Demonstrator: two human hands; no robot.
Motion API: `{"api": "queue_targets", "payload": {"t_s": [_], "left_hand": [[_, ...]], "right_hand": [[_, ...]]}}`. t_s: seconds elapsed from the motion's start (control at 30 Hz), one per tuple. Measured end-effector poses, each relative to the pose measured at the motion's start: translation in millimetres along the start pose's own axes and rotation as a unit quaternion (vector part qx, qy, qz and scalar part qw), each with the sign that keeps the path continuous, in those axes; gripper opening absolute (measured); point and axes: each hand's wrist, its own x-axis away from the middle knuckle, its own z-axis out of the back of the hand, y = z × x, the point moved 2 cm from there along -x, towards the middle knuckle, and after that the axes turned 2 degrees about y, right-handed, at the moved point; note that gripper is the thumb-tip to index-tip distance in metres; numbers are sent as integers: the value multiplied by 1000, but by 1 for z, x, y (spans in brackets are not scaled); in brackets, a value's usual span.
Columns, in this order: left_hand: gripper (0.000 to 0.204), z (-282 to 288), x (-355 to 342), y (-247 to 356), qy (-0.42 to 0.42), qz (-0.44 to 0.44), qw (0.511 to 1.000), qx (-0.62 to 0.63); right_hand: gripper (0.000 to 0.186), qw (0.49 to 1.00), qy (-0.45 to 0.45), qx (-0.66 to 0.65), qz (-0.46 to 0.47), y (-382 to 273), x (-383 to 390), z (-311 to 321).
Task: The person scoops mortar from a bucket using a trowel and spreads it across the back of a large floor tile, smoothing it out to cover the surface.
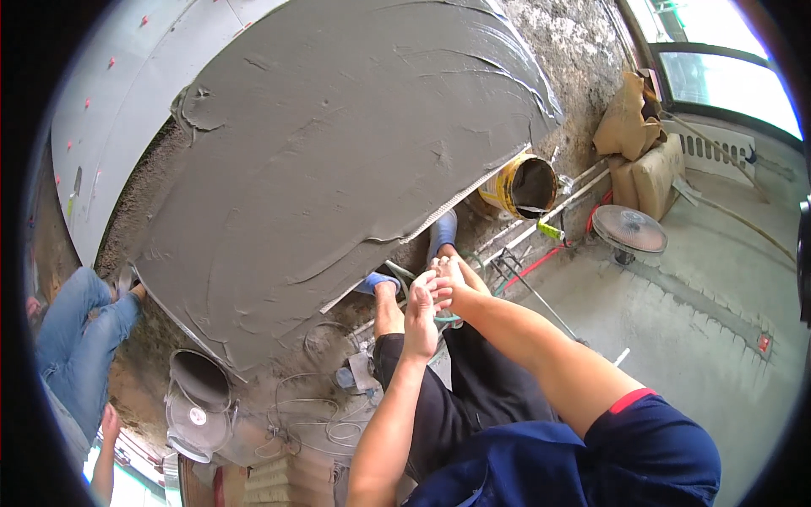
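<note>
My left hand point(421, 317) and my right hand point(450, 277) meet in front of my legs, just below the near edge of a large slab point(338, 152). The left hand has its fingers stretched out, and the right hand's fingers lie against it. No tool shows in either hand; whether something small sits between the palms is hidden. Wet grey mortar covers the slab's upper face, smooth in the middle and ridged near the far right end. Blue shoes point(442, 230) on my feet stand at its near edge.
A yellow bucket point(500, 188) holds grey mortar beside the slab. To the right are a round fan point(629, 228), stacked sacks point(650, 177), pipes and a red hose point(536, 269). Another person's jeans point(80, 338), a dark bucket point(201, 378) and loose wire point(317, 414) are at left.
</note>
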Motion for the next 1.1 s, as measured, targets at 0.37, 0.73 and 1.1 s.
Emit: {"api": "queue_targets", "payload": {"t_s": [0.37,0.73,1.1], "left_hand": [[55,-102,-5,0,-129,-81,948,-279],[49,81,-30,-140,375,188,890,177],[37,177,-78,-165,467,19,734,493]], "right_hand": [[21,991,22,-133,5,62,-4,-8],[30,372,-30,-910,-179,199,-75,-87],[51,125,95,-977,-142,202,-120,-55]]}}
